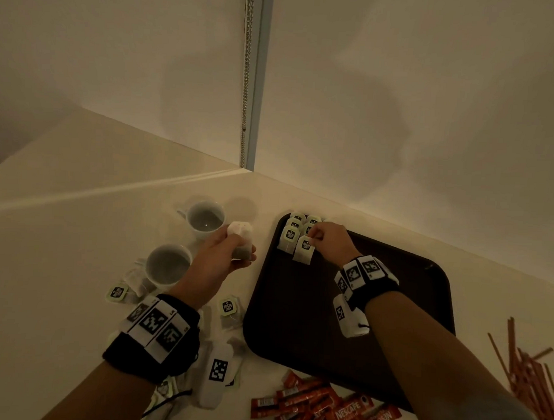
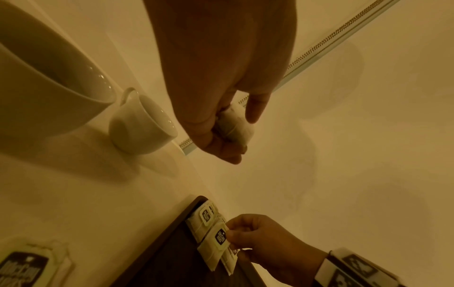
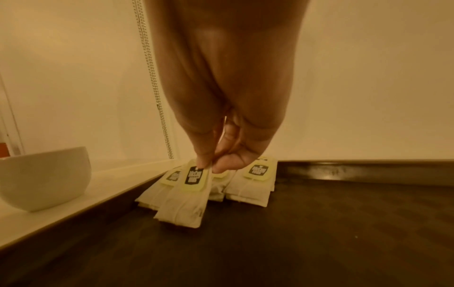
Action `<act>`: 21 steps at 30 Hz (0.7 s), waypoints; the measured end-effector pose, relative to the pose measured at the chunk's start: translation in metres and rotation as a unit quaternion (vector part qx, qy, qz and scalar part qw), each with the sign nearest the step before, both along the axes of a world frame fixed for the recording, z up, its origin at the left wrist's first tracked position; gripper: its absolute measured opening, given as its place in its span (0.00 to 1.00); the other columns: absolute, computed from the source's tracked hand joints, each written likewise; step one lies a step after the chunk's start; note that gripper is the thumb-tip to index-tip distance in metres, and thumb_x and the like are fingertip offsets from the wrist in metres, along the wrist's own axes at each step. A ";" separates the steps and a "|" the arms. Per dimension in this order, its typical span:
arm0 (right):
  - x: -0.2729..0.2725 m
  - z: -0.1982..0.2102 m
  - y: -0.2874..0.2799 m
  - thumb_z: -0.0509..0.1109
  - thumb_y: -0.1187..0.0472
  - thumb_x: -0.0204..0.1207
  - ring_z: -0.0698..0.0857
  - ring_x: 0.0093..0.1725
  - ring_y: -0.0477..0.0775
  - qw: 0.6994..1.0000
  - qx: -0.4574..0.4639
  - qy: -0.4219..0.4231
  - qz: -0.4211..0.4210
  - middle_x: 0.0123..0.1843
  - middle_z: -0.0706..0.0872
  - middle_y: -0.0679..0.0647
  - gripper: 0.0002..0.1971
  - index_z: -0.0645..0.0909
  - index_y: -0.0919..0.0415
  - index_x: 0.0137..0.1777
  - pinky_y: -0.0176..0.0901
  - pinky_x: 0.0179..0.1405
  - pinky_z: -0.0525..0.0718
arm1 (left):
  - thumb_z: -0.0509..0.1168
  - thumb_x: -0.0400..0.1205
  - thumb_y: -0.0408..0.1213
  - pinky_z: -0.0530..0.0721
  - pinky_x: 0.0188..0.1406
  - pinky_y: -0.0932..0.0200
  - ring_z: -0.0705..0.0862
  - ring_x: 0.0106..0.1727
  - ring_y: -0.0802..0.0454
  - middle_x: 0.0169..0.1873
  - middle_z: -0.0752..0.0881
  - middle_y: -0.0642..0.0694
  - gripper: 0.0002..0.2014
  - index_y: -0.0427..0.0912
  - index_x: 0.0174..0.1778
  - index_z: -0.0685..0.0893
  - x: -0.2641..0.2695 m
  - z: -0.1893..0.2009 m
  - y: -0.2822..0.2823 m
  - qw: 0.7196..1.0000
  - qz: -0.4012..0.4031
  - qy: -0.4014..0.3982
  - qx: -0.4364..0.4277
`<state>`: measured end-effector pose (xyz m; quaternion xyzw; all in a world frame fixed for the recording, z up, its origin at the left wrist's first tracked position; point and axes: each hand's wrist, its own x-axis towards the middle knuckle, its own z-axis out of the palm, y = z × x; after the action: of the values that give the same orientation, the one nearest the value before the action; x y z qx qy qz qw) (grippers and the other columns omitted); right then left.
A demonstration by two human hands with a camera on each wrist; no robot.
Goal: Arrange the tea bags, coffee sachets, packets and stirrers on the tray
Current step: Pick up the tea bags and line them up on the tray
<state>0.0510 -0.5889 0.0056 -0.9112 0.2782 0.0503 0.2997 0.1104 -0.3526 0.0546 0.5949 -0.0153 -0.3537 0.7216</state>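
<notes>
A dark brown tray (image 1: 344, 322) lies on the white counter. Several tea bags (image 1: 291, 238) with green-black tags lie in rows at its far left corner. My right hand (image 1: 326, 240) pinches the top of one tea bag (image 1: 304, 250) (image 3: 186, 202) whose lower end rests on the tray beside the rows. My left hand (image 1: 230, 255) hovers left of the tray and grips a tea bag (image 1: 241, 240) (image 2: 233, 124). More tea bags (image 1: 230, 308) lie loose on the counter. Red coffee sachets (image 1: 322, 406) are heaped at the tray's near edge. Orange stirrers (image 1: 527, 369) lie at the right.
Two white cups (image 1: 204, 220) (image 1: 168, 265) stand left of the tray, close to my left hand. A wall with a hanging bead chain (image 1: 246, 83) rises just behind the counter. Most of the tray's floor (image 3: 319, 233) is bare.
</notes>
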 end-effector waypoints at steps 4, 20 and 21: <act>0.007 -0.008 -0.003 0.72 0.67 0.75 0.85 0.50 0.57 1.000 -0.002 -0.002 -0.025 0.50 0.88 0.61 0.04 0.85 0.67 0.48 0.44 0.51 0.82 | 0.49 0.87 0.35 0.80 0.38 0.57 0.85 0.35 0.46 0.34 0.85 0.38 0.11 0.41 0.52 0.78 0.003 -0.003 -0.001 0.998 0.024 0.050 -0.029; 0.029 0.098 0.066 0.71 0.61 0.77 0.82 0.41 0.40 0.948 0.187 -0.159 0.200 0.40 0.84 0.43 0.10 0.83 0.58 0.57 0.25 0.43 0.76 | 0.60 0.85 0.33 0.82 0.40 0.67 0.85 0.40 0.55 0.42 0.84 0.42 0.08 0.36 0.53 0.82 0.010 0.008 -0.008 0.987 -0.063 -0.148 -0.002; 0.030 0.102 0.065 0.72 0.63 0.77 0.81 0.41 0.40 0.948 0.164 -0.166 0.215 0.39 0.84 0.42 0.09 0.84 0.59 0.56 0.23 0.43 0.75 | 0.62 0.84 0.35 0.82 0.40 0.68 0.85 0.40 0.56 0.41 0.85 0.43 0.08 0.37 0.53 0.83 0.010 0.010 -0.007 0.985 -0.058 -0.165 -0.006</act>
<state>0.0809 -0.5238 0.1073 -0.8833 0.0097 0.0065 0.4686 0.1207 -0.3598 0.0646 0.6390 -0.1703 -0.2923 0.6908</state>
